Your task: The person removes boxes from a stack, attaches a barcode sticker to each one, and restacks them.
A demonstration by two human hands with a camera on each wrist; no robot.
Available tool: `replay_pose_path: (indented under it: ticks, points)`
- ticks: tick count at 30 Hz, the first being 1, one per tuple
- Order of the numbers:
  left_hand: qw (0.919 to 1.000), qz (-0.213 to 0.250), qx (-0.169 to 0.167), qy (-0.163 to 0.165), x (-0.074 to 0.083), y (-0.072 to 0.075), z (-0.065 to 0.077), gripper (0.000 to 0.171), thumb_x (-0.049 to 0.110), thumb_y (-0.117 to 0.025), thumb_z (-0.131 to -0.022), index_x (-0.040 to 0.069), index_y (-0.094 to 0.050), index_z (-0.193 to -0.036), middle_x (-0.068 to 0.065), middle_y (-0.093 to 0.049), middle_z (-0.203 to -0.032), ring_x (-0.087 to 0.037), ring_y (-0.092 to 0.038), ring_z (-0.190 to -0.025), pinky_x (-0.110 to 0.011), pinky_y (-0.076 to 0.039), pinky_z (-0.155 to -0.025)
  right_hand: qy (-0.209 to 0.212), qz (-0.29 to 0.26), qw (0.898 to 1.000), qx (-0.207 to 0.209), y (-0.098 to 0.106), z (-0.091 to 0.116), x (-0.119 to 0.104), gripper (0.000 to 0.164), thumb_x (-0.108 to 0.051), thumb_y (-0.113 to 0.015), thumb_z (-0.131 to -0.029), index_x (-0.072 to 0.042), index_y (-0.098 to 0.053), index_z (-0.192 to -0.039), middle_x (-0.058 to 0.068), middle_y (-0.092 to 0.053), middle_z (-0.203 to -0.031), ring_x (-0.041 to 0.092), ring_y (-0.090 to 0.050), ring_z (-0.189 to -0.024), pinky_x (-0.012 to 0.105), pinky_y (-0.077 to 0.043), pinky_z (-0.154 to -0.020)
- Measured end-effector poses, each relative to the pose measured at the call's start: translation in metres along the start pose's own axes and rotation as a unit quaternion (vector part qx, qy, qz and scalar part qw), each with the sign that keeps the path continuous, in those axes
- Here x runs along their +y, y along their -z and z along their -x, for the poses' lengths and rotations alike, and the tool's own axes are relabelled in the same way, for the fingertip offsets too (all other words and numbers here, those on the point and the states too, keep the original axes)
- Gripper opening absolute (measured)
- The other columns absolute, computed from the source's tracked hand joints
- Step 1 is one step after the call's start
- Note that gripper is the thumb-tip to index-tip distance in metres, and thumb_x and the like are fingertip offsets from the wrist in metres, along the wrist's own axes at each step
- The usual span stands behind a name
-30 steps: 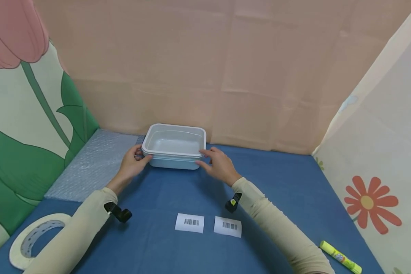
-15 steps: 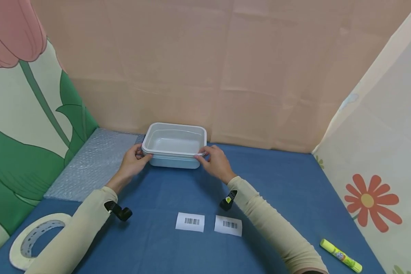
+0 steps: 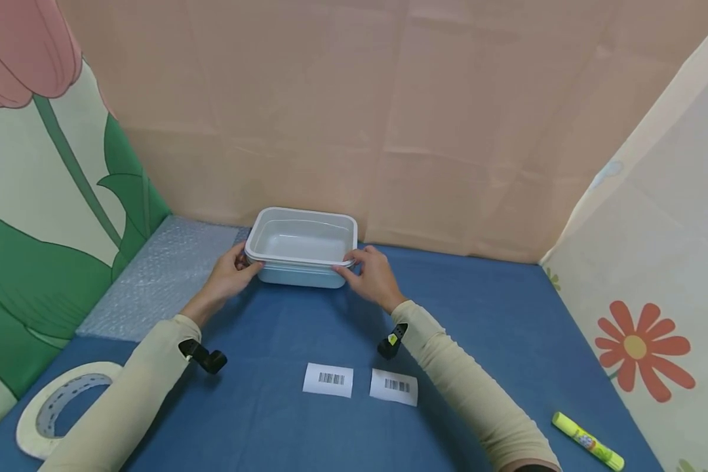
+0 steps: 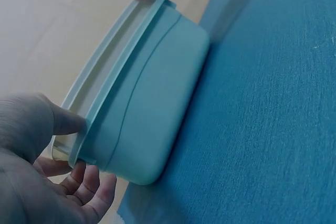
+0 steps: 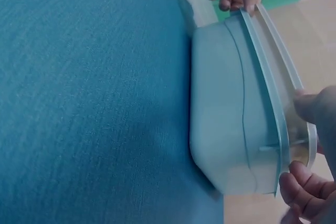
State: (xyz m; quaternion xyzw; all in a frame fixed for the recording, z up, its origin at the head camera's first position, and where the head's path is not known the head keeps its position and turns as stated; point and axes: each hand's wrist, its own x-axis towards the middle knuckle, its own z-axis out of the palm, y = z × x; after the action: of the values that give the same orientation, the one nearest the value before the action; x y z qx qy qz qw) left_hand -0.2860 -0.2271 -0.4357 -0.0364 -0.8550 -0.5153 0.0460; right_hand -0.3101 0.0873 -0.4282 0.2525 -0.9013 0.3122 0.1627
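Observation:
A light blue plastic box (image 3: 303,275) stands on the blue cloth near the back wall. On top of it is a pale, see-through lid (image 3: 303,239) with a sunken middle; in both wrist views a narrow gap shows between its rim and the box's rim. My left hand (image 3: 229,275) pinches the left front corner, thumb (image 4: 71,123) at the rims and fingers curled beneath. At the right front corner my right hand (image 3: 373,275) grips likewise, its thumb (image 5: 308,106) on the upper rim. Some fingertips are hidden behind the corners.
Two white barcode labels (image 3: 328,380) (image 3: 394,387) lie in front of the box. A tape roll (image 3: 38,419) is at the left, partly behind the left sleeve. Bubble wrap (image 3: 153,282) covers the back left. A yellow-green glue stick (image 3: 588,441) lies at the front right.
My right hand has slid slightly left along the front right corner, its thumb closer to the front side. The left hand and the box stay nearly in place.

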Motion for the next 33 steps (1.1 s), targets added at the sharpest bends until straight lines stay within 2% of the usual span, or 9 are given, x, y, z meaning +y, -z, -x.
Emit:
replay_pose_path:
  ticks: [1,5,10,15,17,20,24,27,33]
  points:
    - [1.0000,0.000,-0.001,-0.002,0.000,0.000,0.000,0.054,0.018,-0.061,-0.103,0.001,-0.044,-0.152,-0.005,-0.043,-0.086,-0.012,-0.041,-0.071,-0.024,-0.038,-0.059,-0.001,0.007,1.000,0.006,0.000,0.000,0.000,0.026,-0.038,-0.078,-0.092,-0.014,-0.077,-0.101,0.012,-0.067,-0.094,0.028,-0.067,-0.083,0.033,-0.051,-0.065]
    - [1.0000,-0.004,-0.004,-0.008,0.000,0.002,0.003,0.051,0.018,-0.061,-0.104,0.001,-0.046,-0.149,-0.005,-0.043,-0.084,-0.012,-0.040,-0.069,-0.024,-0.038,-0.058,-0.002,0.035,0.999,0.030,-0.001,0.001,0.001,0.026,-0.044,-0.079,-0.089,-0.019,-0.079,-0.097,0.007,-0.071,-0.093,0.020,-0.066,-0.082,0.034,-0.045,-0.070]
    - [0.9999,-0.004,-0.002,-0.011,-0.002,0.003,0.006,0.049,0.020,-0.061,-0.104,0.003,-0.048,-0.148,-0.004,-0.043,-0.083,-0.015,-0.041,-0.069,-0.025,-0.038,-0.057,0.010,0.027,0.997,0.068,-0.005,0.002,-0.001,0.027,-0.044,-0.081,-0.087,-0.018,-0.079,-0.096,0.004,-0.073,-0.090,0.020,-0.063,-0.080,0.035,-0.038,-0.073]
    - [0.9998,-0.008,-0.007,-0.015,-0.004,0.002,0.004,0.049,0.022,-0.060,-0.105,0.006,-0.049,-0.149,-0.006,-0.045,-0.085,-0.015,-0.042,-0.068,-0.026,-0.039,-0.057,0.024,-0.010,0.995,0.097,-0.005,0.005,-0.004,0.025,-0.039,-0.082,-0.087,-0.015,-0.079,-0.096,0.008,-0.069,-0.088,0.024,-0.063,-0.073,0.031,-0.044,-0.066]
    - [0.9997,-0.011,-0.009,-0.018,-0.005,0.002,0.003,0.050,0.022,-0.060,-0.105,0.006,-0.048,-0.151,-0.007,-0.046,-0.086,-0.015,-0.043,-0.068,-0.026,-0.040,-0.057,0.031,-0.022,0.994,0.103,-0.004,0.005,-0.005,0.025,-0.037,-0.082,-0.088,-0.014,-0.079,-0.097,0.009,-0.068,-0.088,0.024,-0.066,-0.074,0.032,-0.049,-0.064]
    - [0.9996,-0.016,-0.011,-0.019,-0.006,0.002,0.003,0.053,0.023,-0.059,-0.105,0.003,-0.045,-0.153,-0.008,-0.048,-0.087,-0.016,-0.045,-0.070,-0.027,-0.041,-0.058,0.034,-0.036,0.993,0.103,-0.002,0.002,-0.006,0.025,-0.035,-0.081,-0.089,-0.012,-0.078,-0.098,0.008,-0.069,-0.090,0.022,-0.068,-0.079,0.034,-0.053,-0.068]
    - [0.9996,-0.025,-0.008,-0.015,-0.005,0.001,0.003,0.061,0.024,-0.058,-0.106,-0.002,-0.036,-0.157,-0.011,-0.051,-0.093,-0.017,-0.047,-0.076,-0.027,-0.043,-0.062,0.043,-0.052,0.992,0.103,0.007,-0.004,-0.010,0.025,-0.034,-0.081,-0.089,-0.011,-0.078,-0.099,0.007,-0.070,-0.091,0.020,-0.069,-0.081,0.037,-0.055,-0.071]
    - [0.9994,-0.030,-0.008,-0.011,-0.003,0.000,0.002,0.068,0.026,-0.058,-0.106,-0.001,-0.028,-0.161,-0.012,-0.054,-0.099,-0.016,-0.049,-0.080,-0.027,-0.044,-0.064,0.053,-0.062,0.991,0.103,0.020,-0.008,-0.014,0.024,-0.032,-0.082,-0.089,-0.011,-0.077,-0.099,0.008,-0.071,-0.092,0.020,-0.071,-0.080,0.037,-0.056,-0.071]
    - [0.9993,-0.035,-0.012,-0.011,-0.002,0.001,0.000,0.069,0.025,-0.059,-0.105,-0.001,-0.027,-0.161,-0.013,-0.055,-0.099,-0.016,-0.050,-0.080,-0.027,-0.045,-0.066,0.053,-0.081,0.989,0.108,0.048,-0.009,-0.020,0.023,-0.031,-0.083,-0.088,-0.011,-0.078,-0.099,0.008,-0.071,-0.095,0.020,-0.071,-0.082,0.036,-0.055,-0.072]
